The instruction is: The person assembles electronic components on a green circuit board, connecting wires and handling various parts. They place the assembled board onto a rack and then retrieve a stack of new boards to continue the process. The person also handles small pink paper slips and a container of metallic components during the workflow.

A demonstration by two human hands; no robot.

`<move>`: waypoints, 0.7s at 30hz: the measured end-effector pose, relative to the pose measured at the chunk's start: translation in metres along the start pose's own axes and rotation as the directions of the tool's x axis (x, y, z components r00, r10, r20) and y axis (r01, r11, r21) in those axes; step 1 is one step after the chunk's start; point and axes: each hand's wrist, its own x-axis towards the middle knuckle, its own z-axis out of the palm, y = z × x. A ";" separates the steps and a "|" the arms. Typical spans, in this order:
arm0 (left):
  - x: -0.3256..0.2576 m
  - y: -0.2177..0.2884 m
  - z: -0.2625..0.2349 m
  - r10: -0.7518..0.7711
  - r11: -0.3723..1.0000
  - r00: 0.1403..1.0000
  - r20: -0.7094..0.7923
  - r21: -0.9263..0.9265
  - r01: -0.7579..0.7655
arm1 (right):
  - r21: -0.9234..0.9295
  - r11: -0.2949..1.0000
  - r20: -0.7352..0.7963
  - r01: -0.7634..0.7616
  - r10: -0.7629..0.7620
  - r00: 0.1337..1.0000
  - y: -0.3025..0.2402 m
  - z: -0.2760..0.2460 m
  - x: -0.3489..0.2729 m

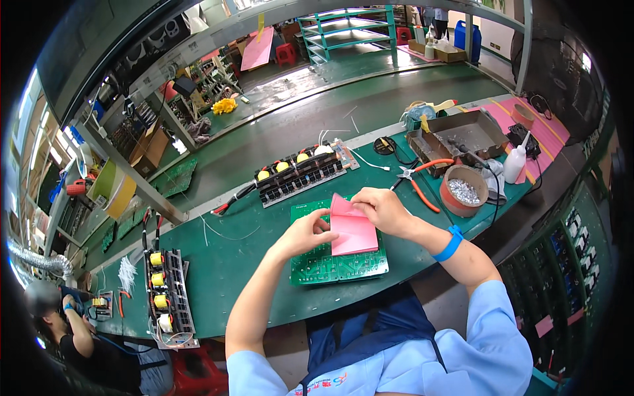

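A pad of pink paper slips lies on top of a green circuit board at the table's near middle. My right hand pinches the pad's upper edge, where a top sheet is folded up. At the pad's left edge is my left hand, its fingers curled and the thumb tip on the paper. Beyond the board sits a long black assembly with yellow round parts. To the right of my right hand lie cutting pliers with orange handles.
Right of the pliers stand a tub of small metal pieces, a white squeeze bottle and a brown open tray. A second black assembly lies at the left. A co-worker sits at the far left.
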 end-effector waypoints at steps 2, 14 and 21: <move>0.009 0.002 0.004 -0.002 0.998 0.993 -0.115 0.057 0.008 | 0.031 0.998 0.005 0.054 -0.054 0.999 -0.005 0.000 0.003; -0.001 0.000 0.011 0.227 0.904 0.875 -0.427 0.427 -0.026 | 0.520 0.848 -0.405 -0.107 0.354 0.843 0.036 -0.077 0.020; 0.005 0.025 0.025 0.031 0.772 0.951 -0.307 -0.597 -0.218 | 0.634 0.764 -0.201 -0.120 0.313 0.928 -0.014 -0.002 -0.013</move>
